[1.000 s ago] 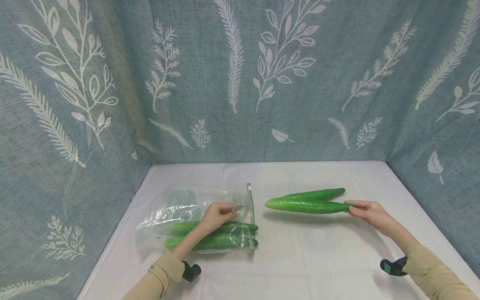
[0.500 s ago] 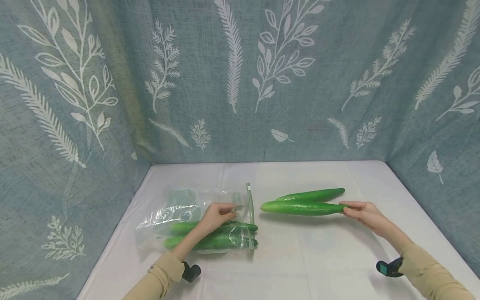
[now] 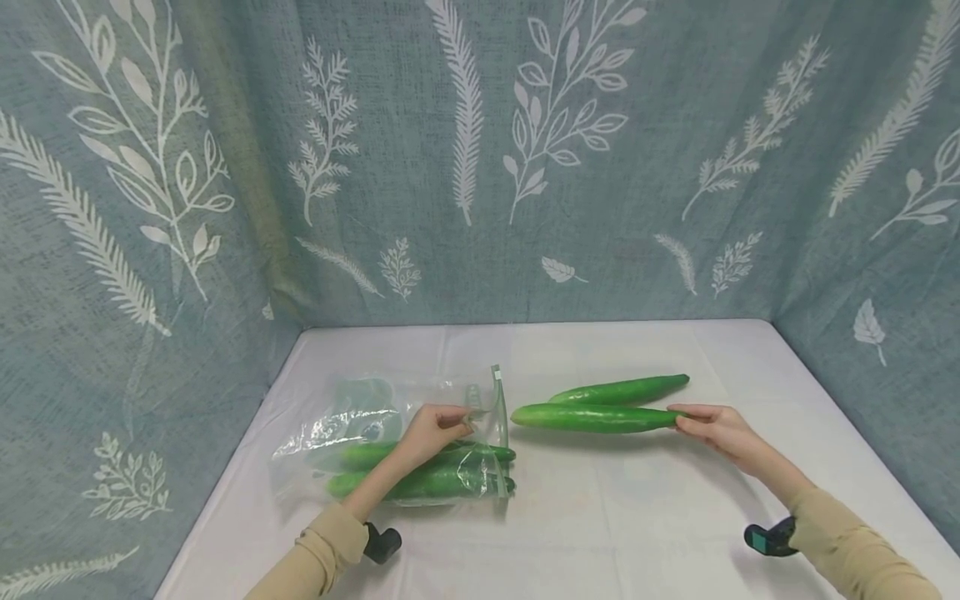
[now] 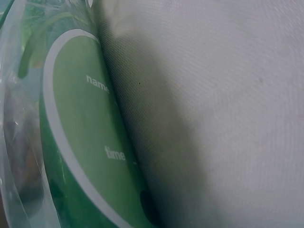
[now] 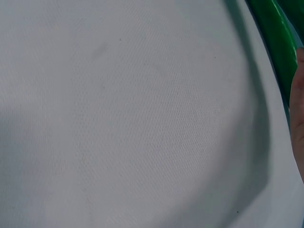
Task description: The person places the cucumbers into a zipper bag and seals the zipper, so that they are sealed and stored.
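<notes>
My right hand (image 3: 717,431) pinches the stem end of a green cucumber (image 3: 592,417), held just above the table with its pale tip pointing left. At the bag's open edge, my left hand (image 3: 437,429) pinches the film of a clear zip bag (image 3: 375,421). Inside that bag lie two cucumbers side by side, an upper cucumber (image 3: 491,454) and a lower cucumber (image 3: 427,483), their ends at the mouth. The left wrist view shows the bag's printed label (image 4: 90,128) with "name" and "time". Part of the held cucumber (image 5: 275,42) shows in the right wrist view.
Another cucumber (image 3: 630,389) lies on the white table (image 3: 600,517), just behind the held one. A blue-green curtain (image 3: 495,167) with white leaf prints stands around the back and sides of the table.
My right hand has moved left with its cucumber, bringing the pale tip close to the bag's mouth. The left hand and the bag have stayed in place.
</notes>
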Tool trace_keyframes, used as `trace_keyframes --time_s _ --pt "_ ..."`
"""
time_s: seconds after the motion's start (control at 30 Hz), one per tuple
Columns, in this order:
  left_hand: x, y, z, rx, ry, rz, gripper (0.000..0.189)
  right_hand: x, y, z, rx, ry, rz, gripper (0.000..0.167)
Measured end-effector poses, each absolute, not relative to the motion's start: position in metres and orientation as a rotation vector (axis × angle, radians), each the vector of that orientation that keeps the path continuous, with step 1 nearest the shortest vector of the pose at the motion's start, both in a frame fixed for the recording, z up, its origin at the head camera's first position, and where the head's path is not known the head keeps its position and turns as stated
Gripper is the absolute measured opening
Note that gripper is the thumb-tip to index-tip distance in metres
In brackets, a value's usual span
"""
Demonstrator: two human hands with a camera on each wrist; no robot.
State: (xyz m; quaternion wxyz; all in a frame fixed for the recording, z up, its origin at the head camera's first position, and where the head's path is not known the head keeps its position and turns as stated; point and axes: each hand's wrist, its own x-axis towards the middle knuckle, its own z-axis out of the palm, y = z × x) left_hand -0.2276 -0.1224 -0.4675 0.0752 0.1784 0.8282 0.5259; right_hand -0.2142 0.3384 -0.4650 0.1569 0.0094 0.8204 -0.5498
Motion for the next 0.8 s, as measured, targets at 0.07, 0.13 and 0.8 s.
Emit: trace_keyframes --time_s 0.07,0.13,0.8 --pt "-0.227 -0.122 -0.467 0.532 2.486 1.579 0.030 -0.215 0.336 -0.465 0.021 2.339 -1.577 0.061" --pt "-0.227 -0.121 -0.466 0.528 2.490 1.580 0.030 -0.215 0.333 -0.466 0.016 2.329 -1.587 0.061" --pt "-0.227 -0.121 -0.466 0.515 2.502 1.581 0.029 -0.220 0.304 -0.472 -0.004 2.331 -1.582 0.060"
